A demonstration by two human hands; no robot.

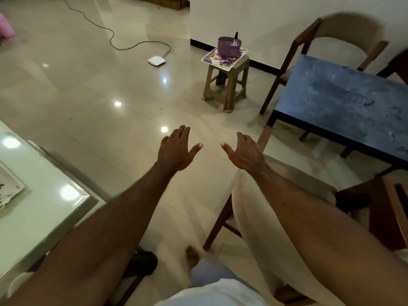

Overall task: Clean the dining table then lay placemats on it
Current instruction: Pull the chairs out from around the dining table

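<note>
My left hand [176,149] and my right hand [244,151] are stretched out side by side over the tiled floor, fingers spread, holding nothing. The dining table [344,102] has a dark blue mottled top and stands at the right, beyond my right hand. On a small brown plastic stool [227,85] near the wall lies a stack of floral placemats [212,59] with a purple tub [229,46] on top; a dark bottle top sticks out of the tub.
A wooden chair with a pale cushion [260,208] stands under my right arm, another chair [331,40] behind the table. A glass-topped table [44,204] with a tray is at the left. A white device [156,60] with a cable lies on the floor.
</note>
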